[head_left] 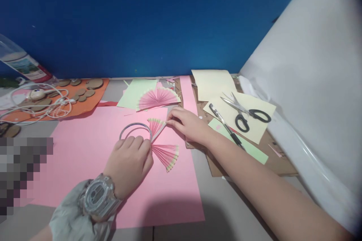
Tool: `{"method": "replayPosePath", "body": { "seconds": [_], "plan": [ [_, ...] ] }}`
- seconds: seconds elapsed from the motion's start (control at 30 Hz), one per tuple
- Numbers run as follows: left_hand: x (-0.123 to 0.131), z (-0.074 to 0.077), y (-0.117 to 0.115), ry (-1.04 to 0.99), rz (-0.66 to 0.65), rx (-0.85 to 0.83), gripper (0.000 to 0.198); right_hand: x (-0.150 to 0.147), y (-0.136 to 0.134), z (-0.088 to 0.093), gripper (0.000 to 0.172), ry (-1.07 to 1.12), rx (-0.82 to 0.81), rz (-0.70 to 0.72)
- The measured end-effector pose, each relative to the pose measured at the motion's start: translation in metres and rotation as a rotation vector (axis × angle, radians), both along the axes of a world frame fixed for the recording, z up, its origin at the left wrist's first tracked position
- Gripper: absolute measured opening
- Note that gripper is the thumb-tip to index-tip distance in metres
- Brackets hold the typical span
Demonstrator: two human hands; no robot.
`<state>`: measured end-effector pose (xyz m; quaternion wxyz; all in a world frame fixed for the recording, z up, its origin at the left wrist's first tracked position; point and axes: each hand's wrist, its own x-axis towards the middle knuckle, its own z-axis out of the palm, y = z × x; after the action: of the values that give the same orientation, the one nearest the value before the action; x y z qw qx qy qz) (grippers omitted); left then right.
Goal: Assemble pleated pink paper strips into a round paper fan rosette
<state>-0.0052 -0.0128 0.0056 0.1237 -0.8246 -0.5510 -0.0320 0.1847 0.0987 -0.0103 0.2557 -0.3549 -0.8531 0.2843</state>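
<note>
A pleated pink paper fan [166,154] with a pale green edge spreads in two sections above the large pink sheet [93,162]. My left hand [128,165], wearing a clear watch, is closed around the fan's gathered middle; its fingertips are hidden. Behind the knuckles rises a thin grey ring [135,124], possibly a narrow tape roll; whether I hold it too I cannot tell. A narrow whitish strip [159,132] runs along the upper section's edge. At that section's outer corner, my right hand [183,122] pinches the fan between thumb and finger.
Another pleated pink fan [158,99] lies behind on light green paper [131,96]. To the right, scissors [244,113] and a pen [226,124] rest on cream paper [257,131] and cardboard. At left are an orange sheet [90,107], a white cable [58,103] and a bottle [26,62].
</note>
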Motion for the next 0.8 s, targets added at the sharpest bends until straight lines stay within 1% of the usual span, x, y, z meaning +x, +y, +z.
{"method": "replayPosePath", "body": {
  "seconds": [0.07,0.13,0.2,0.27,0.3,0.37,0.43,0.47,0.5,0.53,0.57,0.63,0.67,0.7,0.73,0.77,0.8],
  "plan": [
    [-0.002,0.002,0.001,-0.031,0.002,0.008,0.012,0.0,-0.001,0.003,0.012,0.04,0.017,-0.008],
    [-0.006,0.005,0.005,-0.083,0.002,0.0,0.011,0.0,-0.001,0.012,0.012,0.093,0.065,-0.024],
    [-0.012,0.007,0.014,-0.143,0.015,-0.015,0.011,0.004,-0.002,0.029,0.012,0.127,0.143,-0.04],
    [-0.019,0.008,0.025,-0.196,0.017,0.001,0.011,0.014,-0.004,0.054,0.012,0.138,0.233,-0.04],
    [-0.022,0.008,0.031,-0.241,0.018,0.026,0.01,0.021,-0.005,0.067,0.014,0.15,0.278,-0.085],
    [-0.026,0.003,0.041,-0.377,-0.01,0.134,0.008,0.038,-0.011,0.093,0.018,0.2,0.326,-0.293],
    [-0.028,-0.004,0.048,-0.529,-0.139,0.267,0.007,0.054,-0.021,0.111,0.018,0.218,0.291,-0.487],
    [-0.028,-0.008,0.05,-0.577,-0.219,0.316,0.008,0.061,-0.026,0.115,0.019,0.22,0.288,-0.587],
    [-0.028,-0.011,0.05,-0.587,-0.265,0.326,0.008,0.066,-0.031,0.114,0.019,0.191,0.278,-0.67],
    [-0.028,-0.013,0.05,-0.59,-0.307,0.326,0.008,0.071,-0.036,0.111,0.02,0.141,0.238,-0.714],
    [-0.028,-0.015,0.049,-0.591,-0.347,0.324,0.009,0.074,-0.04,0.104,0.021,0.06,0.166,-0.689],
    [-0.028,-0.016,0.046,-0.594,-0.416,0.313,0.012,0.083,-0.043,0.084,0.022,-0.106,0.118,-0.66],
    [-0.028,-0.016,0.045,-0.596,-0.448,0.302,0.013,0.089,-0.042,0.074,0.024,-0.178,0.141,-0.724],
    [-0.028,-0.016,0.044,-0.594,-0.47,0.291,0.014,0.096,-0.04,0.064,0.026,-0.262,0.189,-0.83],
    [-0.028,-0.016,0.043,-0.592,-0.487,0.281,0.014,0.105,-0.037,0.054,0.028,-0.394,0.223,-0.936],
    [-0.028,-0.016,0.043,-0.59,-0.499,0.276,0.013,0.114,-0.034,0.046,0.03,-0.568,0.231,-1.039],
    [-0.028,-0.016,0.042,-0.592,-0.504,0.275,0.012,0.122,-0.03,0.04,0.031,-0.631,0.207,-1.08]
  ]
}}
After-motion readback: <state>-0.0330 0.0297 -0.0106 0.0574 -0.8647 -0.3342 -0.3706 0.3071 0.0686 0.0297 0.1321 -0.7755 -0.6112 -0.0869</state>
